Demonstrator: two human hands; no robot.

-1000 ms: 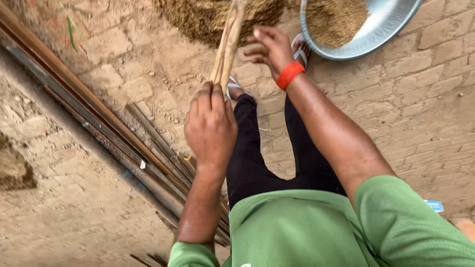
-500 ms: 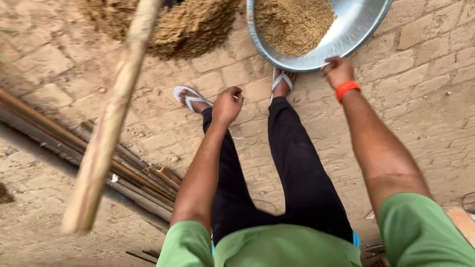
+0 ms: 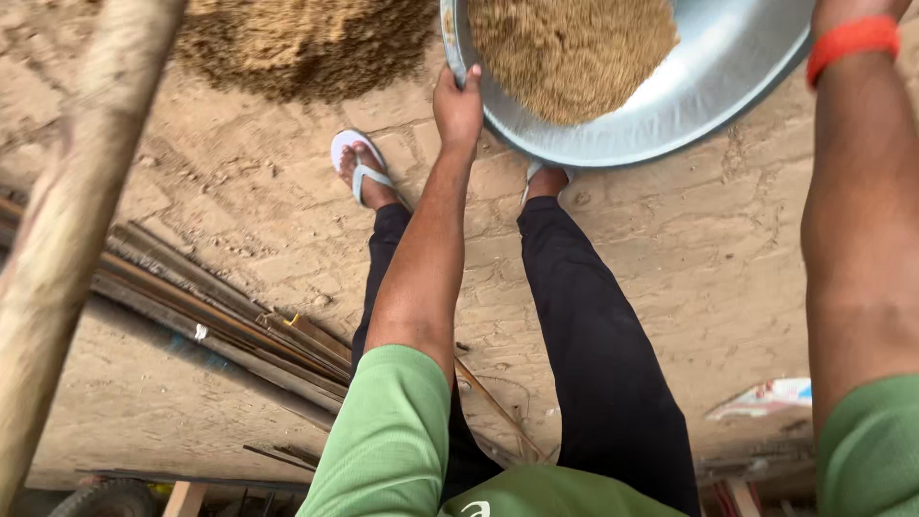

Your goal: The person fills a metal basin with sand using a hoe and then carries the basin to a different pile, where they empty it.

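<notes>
Wide metal basin (image 3: 708,105) at top of view, heaped on its left half with tan grain or husk (image 3: 565,48); bare shiny metal on its right half. Left hand (image 3: 458,101) clamped on the basin's left rim, fingers curled over the edge, arm stretched straight out toward it. Right hand out of frame at the basin's right; only the forearm and an orange wristband (image 3: 852,38) show, so its grip cannot be told. Hands well apart, one at each side of the basin.

Loose pile of the same tan material (image 3: 306,43) on the brick floor (image 3: 670,268), left of the basin. White flip-flop (image 3: 356,165) below and left of the basin. Thick wooden pole (image 3: 67,239), blurred, far left of the basin. Bundle of metal rods (image 3: 220,321) lies on the floor below and left of the basin.
</notes>
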